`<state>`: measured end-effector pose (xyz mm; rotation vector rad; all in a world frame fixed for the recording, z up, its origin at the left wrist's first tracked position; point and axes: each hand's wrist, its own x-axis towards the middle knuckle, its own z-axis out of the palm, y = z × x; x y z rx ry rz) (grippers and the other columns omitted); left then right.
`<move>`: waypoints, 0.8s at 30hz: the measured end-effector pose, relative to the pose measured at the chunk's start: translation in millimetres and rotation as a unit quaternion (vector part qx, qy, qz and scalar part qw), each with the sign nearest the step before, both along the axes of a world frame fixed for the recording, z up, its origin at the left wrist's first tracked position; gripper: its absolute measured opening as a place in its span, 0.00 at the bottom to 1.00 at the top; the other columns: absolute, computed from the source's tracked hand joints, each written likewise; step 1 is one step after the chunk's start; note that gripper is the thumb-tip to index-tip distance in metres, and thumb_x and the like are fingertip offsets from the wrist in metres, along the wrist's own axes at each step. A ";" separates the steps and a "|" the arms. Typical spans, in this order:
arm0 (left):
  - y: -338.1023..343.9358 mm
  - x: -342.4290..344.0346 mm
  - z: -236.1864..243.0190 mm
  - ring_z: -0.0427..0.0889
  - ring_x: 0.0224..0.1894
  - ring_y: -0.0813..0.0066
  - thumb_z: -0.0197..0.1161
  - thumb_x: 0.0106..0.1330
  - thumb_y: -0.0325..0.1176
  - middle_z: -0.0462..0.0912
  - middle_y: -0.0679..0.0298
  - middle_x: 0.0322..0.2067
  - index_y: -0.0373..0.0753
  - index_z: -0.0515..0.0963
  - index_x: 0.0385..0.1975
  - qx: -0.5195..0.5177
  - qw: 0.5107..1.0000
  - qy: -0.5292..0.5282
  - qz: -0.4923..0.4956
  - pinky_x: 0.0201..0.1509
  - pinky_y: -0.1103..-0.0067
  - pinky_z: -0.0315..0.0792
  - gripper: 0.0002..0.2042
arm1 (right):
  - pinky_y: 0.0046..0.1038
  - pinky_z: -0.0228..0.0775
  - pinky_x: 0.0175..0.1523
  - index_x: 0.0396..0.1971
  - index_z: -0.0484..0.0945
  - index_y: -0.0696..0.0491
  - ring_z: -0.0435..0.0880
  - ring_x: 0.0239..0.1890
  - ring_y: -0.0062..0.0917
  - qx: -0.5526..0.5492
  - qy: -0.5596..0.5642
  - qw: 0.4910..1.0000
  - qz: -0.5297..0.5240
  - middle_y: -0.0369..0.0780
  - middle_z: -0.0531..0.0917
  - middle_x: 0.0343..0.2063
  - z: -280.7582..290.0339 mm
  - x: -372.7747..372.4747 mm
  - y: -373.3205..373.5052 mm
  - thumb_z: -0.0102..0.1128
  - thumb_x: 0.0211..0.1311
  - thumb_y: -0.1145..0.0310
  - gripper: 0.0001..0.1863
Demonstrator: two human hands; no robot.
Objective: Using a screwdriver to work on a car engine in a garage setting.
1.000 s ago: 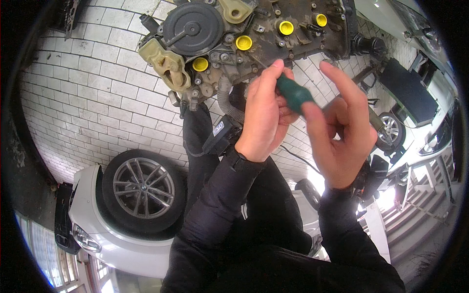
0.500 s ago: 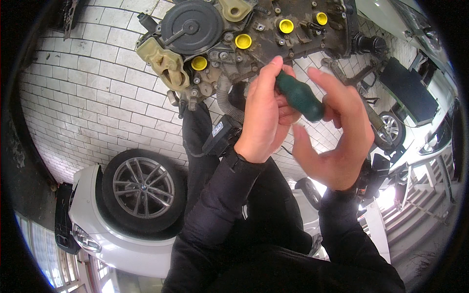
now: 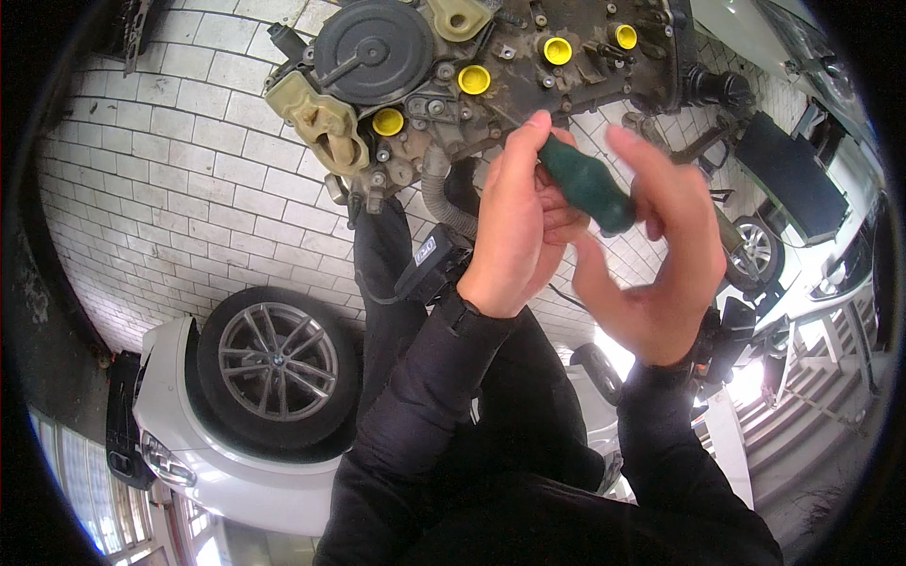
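Observation:
My left hand (image 3: pixel 514 222) is closed round the front of a green screwdriver handle (image 3: pixel 587 177), its thumb along the top. The thin shaft (image 3: pixel 500 113) angles up-left into the dirty engine (image 3: pixel 604 80), where yellow caps (image 3: pixel 474 79) sit in a row. My right hand (image 3: pixel 670 264) is open around the handle's rear end, index finger raised and thumb lowered apart. A bent finger is at the handle's butt; whether it touches is unclear. A round black cover (image 3: pixel 371 52), a tan plastic part (image 3: pixel 321 127) and a ribbed hose (image 3: pixel 437 179) are on the engine's left side.
Below the engine is white tiled floor (image 3: pixel 179 189). A wheel (image 3: pixel 278 387) rests by a white car (image 3: pixel 226 480) at lower left. Another white car, a dark panel (image 3: pixel 783 174) and a wheel (image 3: pixel 755 247) are at the right. My dark-clothed legs show below the hands.
My right thumb has come off the handle and dropped down-left. The right fingers have shifted around the handle's rear end. My left hand keeps its hold, with little movement.

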<state>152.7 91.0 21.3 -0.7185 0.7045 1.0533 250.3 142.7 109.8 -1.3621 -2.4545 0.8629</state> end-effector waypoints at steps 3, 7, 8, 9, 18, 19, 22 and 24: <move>-2.5 -2.2 -0.3 0.55 0.15 0.92 0.55 0.79 0.49 0.64 0.79 0.18 0.45 0.73 0.35 0.022 0.999 -0.033 0.008 0.18 0.88 0.49 0.15 | 0.21 0.68 0.30 0.56 0.81 0.57 0.77 0.24 0.21 -0.064 -0.009 0.995 -0.072 0.39 0.85 0.40 4.1 3.7 -3.8 0.71 0.55 0.77 0.25; -12.4 13.2 18.6 0.55 0.15 0.92 0.54 0.80 0.48 0.64 0.79 0.19 0.45 0.73 0.37 0.001 1.000 -0.022 0.004 0.19 0.87 0.48 0.14 | 0.19 0.72 0.37 0.47 0.86 0.58 0.85 0.33 0.19 -0.120 -0.087 0.982 -0.115 0.43 0.89 0.38 19.9 14.3 -18.8 0.67 0.61 0.77 0.14; -16.5 16.7 23.6 0.55 0.16 0.91 0.53 0.81 0.48 0.63 0.78 0.19 0.45 0.72 0.38 -0.002 1.000 -0.029 -0.001 0.19 0.86 0.47 0.14 | 0.19 0.72 0.37 0.47 0.86 0.58 0.84 0.32 0.19 -0.107 -0.072 0.986 -0.106 0.43 0.89 0.37 20.2 17.7 -21.5 0.66 0.61 0.77 0.14; -20.7 20.2 28.2 0.55 0.16 0.91 0.53 0.81 0.47 0.63 0.78 0.19 0.45 0.71 0.39 -0.005 0.999 -0.036 -0.006 0.20 0.86 0.47 0.13 | 0.19 0.72 0.36 0.47 0.85 0.58 0.84 0.32 0.19 -0.096 -0.057 0.989 -0.098 0.42 0.89 0.37 20.6 20.6 -24.9 0.66 0.61 0.77 0.14; -34.1 19.0 9.0 0.70 0.18 0.89 0.52 0.80 0.49 0.75 0.73 0.24 0.43 0.73 0.38 0.027 0.999 -0.003 -0.041 0.21 0.88 0.63 0.15 | 0.23 0.69 0.29 0.45 0.85 0.57 0.80 0.23 0.23 -0.078 -0.034 0.992 -0.093 0.40 0.86 0.29 4.1 29.6 -38.0 0.68 0.57 0.79 0.14; -34.1 18.4 8.2 0.64 0.18 0.89 0.52 0.81 0.48 0.69 0.75 0.22 0.44 0.72 0.37 0.030 0.999 -0.006 -0.038 0.21 0.87 0.58 0.15 | 0.21 0.70 0.31 0.46 0.85 0.58 0.82 0.27 0.20 -0.094 -0.048 0.990 -0.096 0.41 0.88 0.33 4.6 29.0 -39.3 0.67 0.60 0.79 0.14; -33.6 18.3 7.7 0.53 0.17 0.91 0.52 0.82 0.46 0.59 0.79 0.18 0.44 0.71 0.36 0.016 0.999 -0.012 -0.037 0.20 0.85 0.47 0.14 | 0.19 0.70 0.33 0.49 0.84 0.58 0.81 0.28 0.16 -0.092 -0.041 0.990 -0.102 0.40 0.88 0.35 4.8 26.5 -40.8 0.66 0.63 0.78 0.14; -33.0 18.5 7.3 0.53 0.16 0.91 0.52 0.82 0.46 0.59 0.79 0.18 0.44 0.71 0.35 -0.006 0.999 -0.002 -0.032 0.20 0.85 0.47 0.14 | 0.19 0.69 0.32 0.50 0.84 0.58 0.78 0.26 0.16 -0.104 -0.052 0.985 -0.127 0.38 0.86 0.31 8.3 23.6 -41.2 0.67 0.63 0.78 0.15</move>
